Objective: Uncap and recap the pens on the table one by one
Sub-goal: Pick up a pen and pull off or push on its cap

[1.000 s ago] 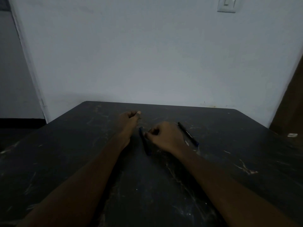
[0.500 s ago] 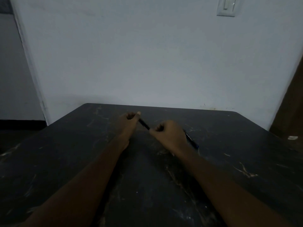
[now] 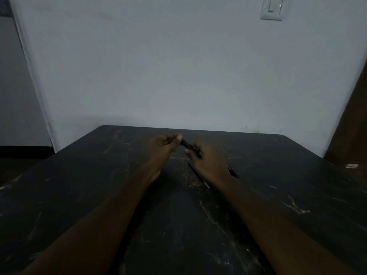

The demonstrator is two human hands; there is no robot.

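Observation:
A dark pen [image 3: 187, 145] is held just above the black table [image 3: 99, 185], near its far middle. My left hand [image 3: 162, 147] pinches the pen's far left end with thumb and fingers. My right hand [image 3: 206, 159] grips its near right end. I cannot tell whether the cap is seated or pulled off. A thin dark pen [image 3: 198, 175] with a pale tip lies on the table just left of my right wrist. The end of another dark pen [image 3: 234, 172] pokes out from behind my right wrist.
The table's far edge meets a pale wall [image 3: 178, 76]. A small white object [image 3: 352, 166] lies at the table's right edge. A light switch [image 3: 271, 7] sits high on the wall. Scratches mark the tabletop.
My right hand picked a pen up off the table and brought it to my left hand. Both hands now hold it, closer together and slightly higher. A thin pen has come into view by my right wrist.

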